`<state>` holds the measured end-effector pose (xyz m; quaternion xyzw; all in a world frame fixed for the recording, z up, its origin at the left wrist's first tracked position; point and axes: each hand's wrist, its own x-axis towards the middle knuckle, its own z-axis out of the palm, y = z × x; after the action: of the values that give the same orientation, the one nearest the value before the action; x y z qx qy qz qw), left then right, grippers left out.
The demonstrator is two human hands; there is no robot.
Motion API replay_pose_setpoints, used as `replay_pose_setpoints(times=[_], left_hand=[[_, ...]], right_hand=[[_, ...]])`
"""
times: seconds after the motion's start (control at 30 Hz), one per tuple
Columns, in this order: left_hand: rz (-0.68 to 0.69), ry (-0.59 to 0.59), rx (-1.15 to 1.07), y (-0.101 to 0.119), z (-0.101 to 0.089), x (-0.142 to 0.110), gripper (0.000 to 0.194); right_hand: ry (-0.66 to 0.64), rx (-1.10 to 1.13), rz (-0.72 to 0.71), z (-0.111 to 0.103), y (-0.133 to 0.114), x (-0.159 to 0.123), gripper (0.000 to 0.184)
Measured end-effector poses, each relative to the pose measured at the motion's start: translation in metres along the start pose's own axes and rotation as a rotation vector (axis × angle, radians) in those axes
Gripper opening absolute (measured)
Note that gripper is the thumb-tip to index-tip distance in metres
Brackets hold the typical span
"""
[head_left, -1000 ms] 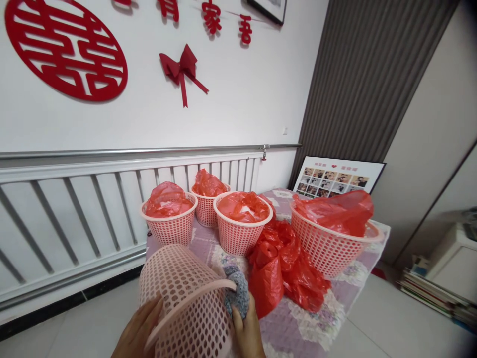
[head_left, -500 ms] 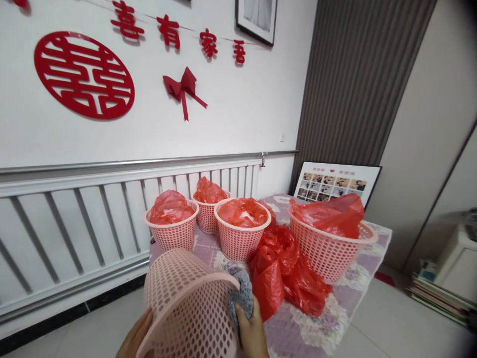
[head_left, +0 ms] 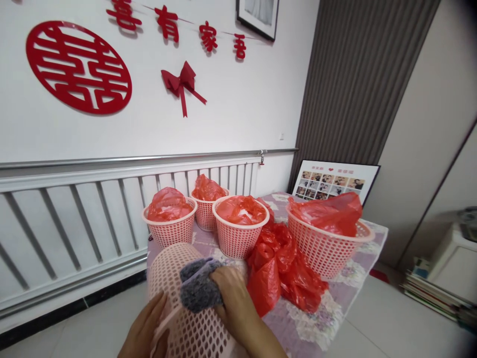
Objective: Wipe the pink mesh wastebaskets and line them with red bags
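A pink perforated plastic basket (head_left: 169, 268) lies tilted on its side at the near edge of the table, its mouth towards me. My left hand (head_left: 147, 323) grips its rim at the lower left, with the fingers outside and the thumb partly hidden. In my right hand (head_left: 233, 293) is a bunched grey fluffy cloth (head_left: 201, 286), held over the basket's mouth at the upper rim. The cloth hides part of that rim. Just right of this hand stands a roll of red plastic bags (head_left: 265, 278).
Behind are several pink baskets lined with red bags, including a front one (head_left: 240, 233), a left one (head_left: 171, 226) and a larger one (head_left: 320, 243) at right. Loose red bags (head_left: 303, 283) lie on the flowered tablecloth (head_left: 316, 328). A white radiator (head_left: 67, 223) runs along the wall.
My right hand has moved the cloth left and up, from the basket's right rim to across its mouth. My left hand stays on the rim, shifted slightly.
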<state>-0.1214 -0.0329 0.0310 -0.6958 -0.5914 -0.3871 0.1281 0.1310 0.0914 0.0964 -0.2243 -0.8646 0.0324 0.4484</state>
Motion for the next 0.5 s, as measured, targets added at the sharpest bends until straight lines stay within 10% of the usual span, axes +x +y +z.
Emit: replay_pose_setpoints(times=[0.5], left_hand=[[0.160,-0.158,0.156,-0.018,0.001,0.009,0.073]], right_hand=[[0.206,-0.151,-0.040,0.035,0.004,-0.019,0.040]])
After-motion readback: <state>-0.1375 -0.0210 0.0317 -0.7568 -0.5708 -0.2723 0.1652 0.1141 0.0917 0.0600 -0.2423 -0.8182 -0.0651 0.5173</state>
